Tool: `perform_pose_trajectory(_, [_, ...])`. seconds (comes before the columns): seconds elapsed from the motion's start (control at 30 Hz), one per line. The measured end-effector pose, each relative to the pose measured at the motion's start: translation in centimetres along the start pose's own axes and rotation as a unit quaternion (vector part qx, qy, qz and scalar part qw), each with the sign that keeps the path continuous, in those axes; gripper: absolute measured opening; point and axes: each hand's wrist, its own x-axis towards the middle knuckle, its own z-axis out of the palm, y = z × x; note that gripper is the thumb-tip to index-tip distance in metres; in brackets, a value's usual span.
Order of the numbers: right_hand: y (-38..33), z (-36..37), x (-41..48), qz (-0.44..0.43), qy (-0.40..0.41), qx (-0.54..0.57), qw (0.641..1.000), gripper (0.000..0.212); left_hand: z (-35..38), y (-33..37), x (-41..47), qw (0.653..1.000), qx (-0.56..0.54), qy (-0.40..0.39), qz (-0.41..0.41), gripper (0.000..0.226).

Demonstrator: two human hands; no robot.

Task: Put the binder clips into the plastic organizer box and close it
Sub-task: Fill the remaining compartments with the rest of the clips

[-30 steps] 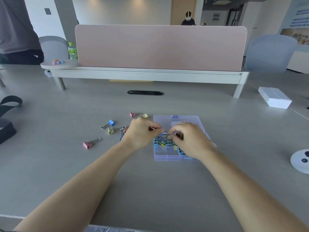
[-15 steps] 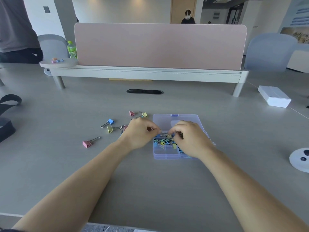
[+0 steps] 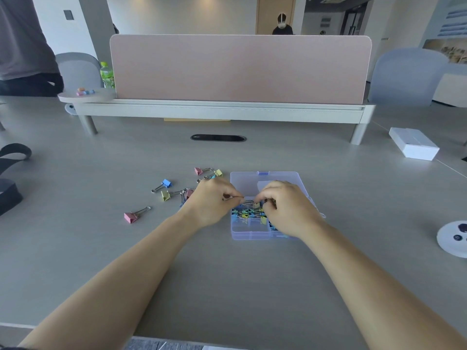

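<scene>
While spare clips [image 3: 165, 195] are lying on the surface [image 3: 227, 274] beside the open box [image 3: 249, 235], left hand [image 3: 214, 200] and right hand [image 3: 286, 209] are pinching one clip [image 3: 253, 204] over it, grips tight; likely light, springy, best held by its body.

Both forearms are bare from elbow to wrist, and the left hand [image 3: 213, 202] and right hand [image 3: 288, 210] are bare too. A dark sliver of cloth edges the left elbow.
</scene>
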Motion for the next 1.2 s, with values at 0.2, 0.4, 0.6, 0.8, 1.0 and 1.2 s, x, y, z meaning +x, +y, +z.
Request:
perform_pose_trajectory(0.2, [0.1,0.0,0.0,-0.001,-0.005,-0.003,1.000,0.036,0.0,-0.1,0.1,1.000,0.018,-0.005,0.000,0.008])
perform_pose_trajectory(0.4, [-0.3,-0.3,-0.2,-0.011,-0.022,-0.022,0.999,0.038,0.1,0.1,0.1,0.999,0.027,0.000,0.025,0.008])
perform_pose_trajectory(0.6, [-0.4,-0.4,-0.2,-0.008,-0.031,-0.041,0.999,0.038,0.2,-0.2,0.2,0.998,0.037,0.009,0.049,0.012])
perform_pose_trajectory(0.8, [-0.1,0.0,-0.4,-0.002,-0.004,-0.024,1.000,0.034,0.1,-0.5,-0.1,0.996,0.031,0.019,0.076,0.007])
perform_pose_trajectory(1.0, [0.0,0.0,-0.2,-0.002,0.012,-0.006,1.000,0.034,-0.5,-0.4,0.1,0.997,0.007,0.047,0.068,0.011])
perform_pose_trajectory(1.2, [0.1,-0.2,-0.1,0.003,0.024,-0.002,1.000,0.032,-1.5,-1.3,0.2,0.998,0.031,0.047,0.042,0.012])
